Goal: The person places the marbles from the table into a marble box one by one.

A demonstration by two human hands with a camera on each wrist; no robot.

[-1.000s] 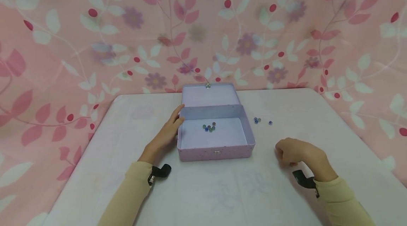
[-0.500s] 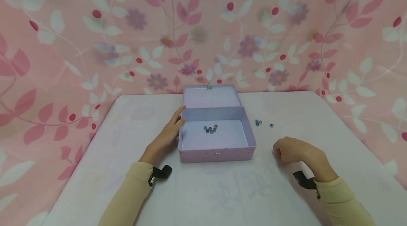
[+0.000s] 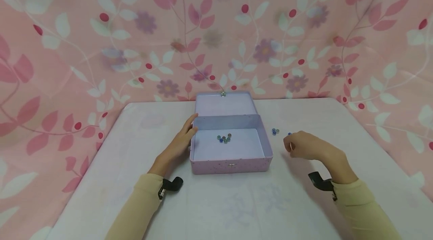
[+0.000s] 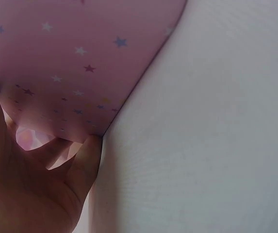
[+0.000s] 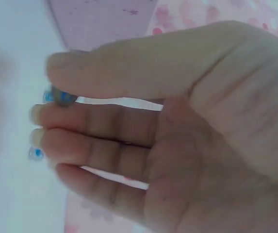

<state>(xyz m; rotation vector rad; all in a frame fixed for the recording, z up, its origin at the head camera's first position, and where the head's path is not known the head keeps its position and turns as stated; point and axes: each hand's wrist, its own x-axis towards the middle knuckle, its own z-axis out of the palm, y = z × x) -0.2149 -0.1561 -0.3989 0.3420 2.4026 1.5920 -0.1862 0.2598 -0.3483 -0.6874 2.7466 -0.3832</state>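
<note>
A lilac tin box (image 3: 231, 165) stands with its lid (image 3: 224, 104) tipped back, and several small glass marbles (image 3: 221, 140) lie on its floor. My left hand (image 3: 177, 144) holds the box's left wall, thumb at the rim. In the left wrist view, fingers touch the star-printed outer wall (image 4: 80, 68). To the right of the box, my right hand (image 3: 311, 146) is raised above the cloth. Its thumb and index finger pinch a greyish marble (image 5: 64, 97), seen in the right wrist view.
On the white cloth (image 3: 243, 202), right of the box, sits a small group of marbles (image 3: 274, 133). A lone blue marble (image 3: 289, 133) shows just beyond the right hand. A pink floral curtain (image 3: 216, 33) hangs behind the table.
My right hand has risen off the cloth and moved forward and left, toward the box. The left hand stays on the box. The head view has tilted slightly.
</note>
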